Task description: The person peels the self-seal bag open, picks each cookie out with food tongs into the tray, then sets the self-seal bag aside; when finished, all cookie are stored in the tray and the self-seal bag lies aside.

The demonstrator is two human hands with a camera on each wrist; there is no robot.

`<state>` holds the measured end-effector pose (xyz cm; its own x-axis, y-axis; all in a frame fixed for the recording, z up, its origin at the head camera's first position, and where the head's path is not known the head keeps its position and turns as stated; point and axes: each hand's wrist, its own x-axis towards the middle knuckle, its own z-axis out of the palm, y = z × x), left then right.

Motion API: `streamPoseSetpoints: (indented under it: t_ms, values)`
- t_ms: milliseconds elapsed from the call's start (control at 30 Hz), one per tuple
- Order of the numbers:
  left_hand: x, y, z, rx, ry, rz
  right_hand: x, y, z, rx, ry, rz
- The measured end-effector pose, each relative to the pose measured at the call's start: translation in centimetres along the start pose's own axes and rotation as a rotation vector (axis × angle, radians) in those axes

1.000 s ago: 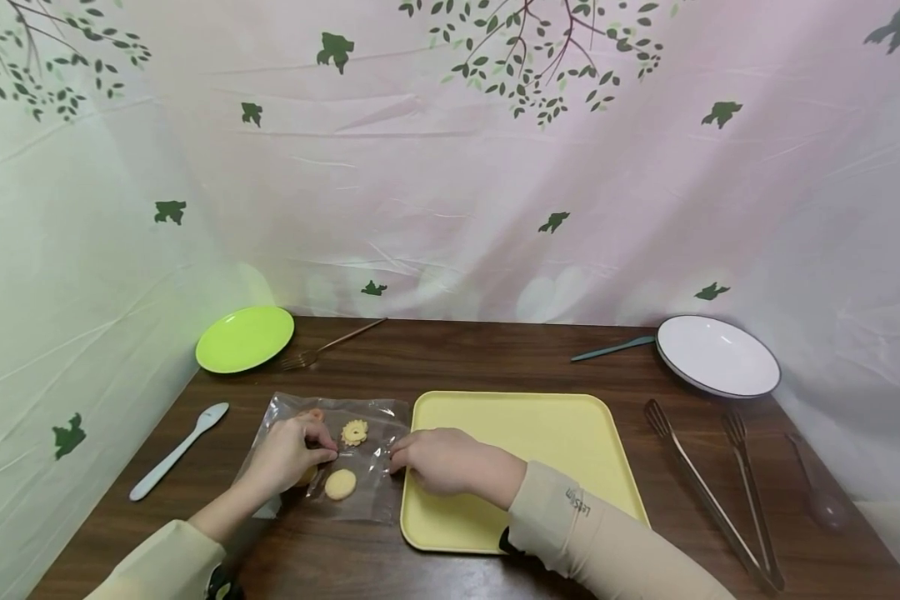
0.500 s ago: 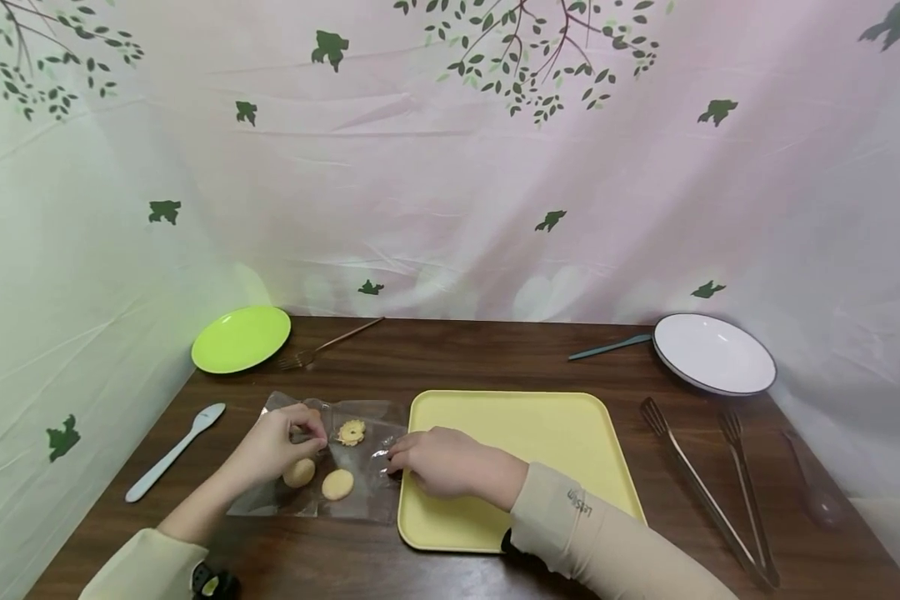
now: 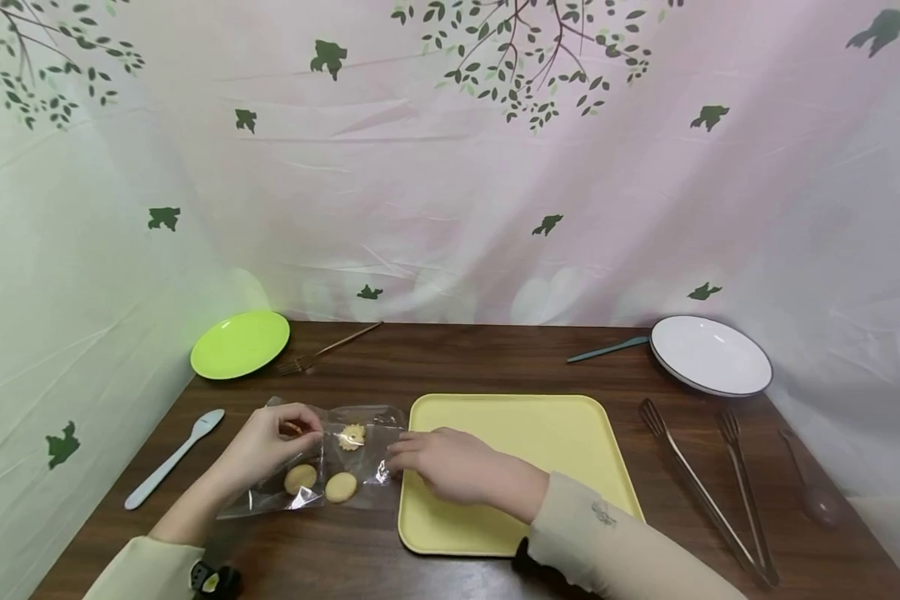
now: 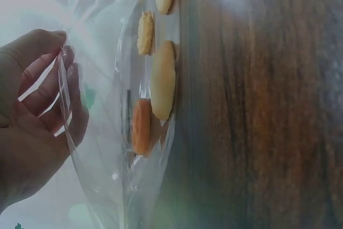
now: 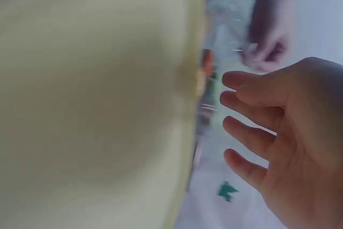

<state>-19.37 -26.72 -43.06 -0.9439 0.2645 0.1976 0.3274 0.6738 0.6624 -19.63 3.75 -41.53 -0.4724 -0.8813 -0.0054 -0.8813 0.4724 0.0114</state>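
Note:
A clear plastic bag (image 3: 375,492) lies left of the yellow tray. My left hand (image 3: 273,442) pinches its film between thumb and fingers and holds it up in a fold, as the left wrist view shows. Below the raised film are a ring-shaped cookie (image 3: 352,437), two round pale cookies (image 3: 341,487) and an orange-brown cookie (image 4: 141,127), which the left hand mostly covers in the head view. My right hand (image 3: 450,467) hovers at the tray's left edge beside the bag. Its fingers (image 5: 249,135) are loosely spread, with nothing between them.
The yellow tray (image 3: 532,433) covers the table's middle. Behind are a green plate (image 3: 240,344), a fork (image 3: 337,343), a teal knife (image 3: 607,349) and a white dish (image 3: 711,354). A pale knife (image 3: 174,458) lies left; fork-ended tongs (image 3: 708,492) and a clear spoon (image 3: 817,500) right.
My left hand has drawn back left from the bag's middle with the film, and a round cookie shows that it covered before. The right hand has loosened from the bag's right edge.

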Motion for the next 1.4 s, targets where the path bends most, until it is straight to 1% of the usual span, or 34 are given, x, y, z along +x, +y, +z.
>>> streamPoseSetpoints:
  t_ms: [100,200,267,300,367,433,500,567,633,733,800,867,933,967,1067,1100,1200,1333,1400]
  values:
    - [0.1,0.0,0.3,-0.019,-0.017,-0.007,-2.8,0.1,-1.4,0.036,0.105,0.013]
    - [0.2,0.2,0.6,-0.040,-0.031,-0.012,-6.9,0.7,-2.1,0.072,0.260,0.013]
    - [0.3,0.3,0.8,-0.042,-0.039,-0.003,-10.0,1.4,-2.1,0.098,0.367,0.051]
    - [0.3,0.3,0.9,-0.045,-0.044,0.001,-11.6,1.7,-2.0,0.103,0.418,0.090]
    - [0.3,0.4,1.1,-0.038,-0.051,0.015,-14.7,2.5,-1.9,0.115,0.494,0.216]
    - [0.3,0.4,1.1,-0.030,-0.061,0.035,-17.7,3.3,-1.9,0.126,0.537,0.388]
    - [0.3,0.4,1.0,-0.028,-0.059,0.061,-20.4,4.4,-1.9,0.133,0.554,0.569]
    - [0.4,0.4,0.8,-0.028,-0.046,0.085,-22.8,5.6,-1.8,0.141,0.547,0.733]
    - [0.4,0.3,0.7,-0.029,-0.031,0.103,-24.7,6.9,-1.6,0.145,0.492,0.891]
    - [0.4,0.1,0.4,-0.026,-0.019,0.101,-27.2,8.8,-0.7,0.134,0.360,1.054]
    - [0.5,0.0,0.3,-0.027,-0.023,0.088,-28.7,9.7,0.0,0.135,0.265,1.124]
    - [0.5,0.0,0.2,-0.033,-0.027,0.073,-30.0,10.3,0.8,0.133,0.203,1.155]
    - [0.5,0.0,0.2,-0.040,-0.029,0.066,-31.0,10.7,1.3,0.153,0.121,1.177]
    - [0.5,0.0,0.1,-0.043,-0.028,0.063,-31.4,10.8,1.5,0.166,0.092,1.179]
    - [0.4,0.0,-0.1,-0.044,-0.027,0.062,-31.9,11.0,2.1,0.242,0.001,1.176]
    - [0.4,0.0,-0.2,-0.043,-0.027,0.063,-31.9,11.0,2.3,0.271,-0.017,1.171]
    - [0.4,0.0,-0.5,-0.044,-0.033,0.071,-31.8,11.0,2.9,0.322,-0.052,1.165]
    - [0.5,0.0,-0.7,-0.056,-0.042,0.083,-31.7,11.0,3.4,0.335,-0.068,1.178]
    - [0.6,0.0,-0.7,-0.062,-0.046,0.087,-31.8,10.9,3.5,0.337,-0.036,1.175]
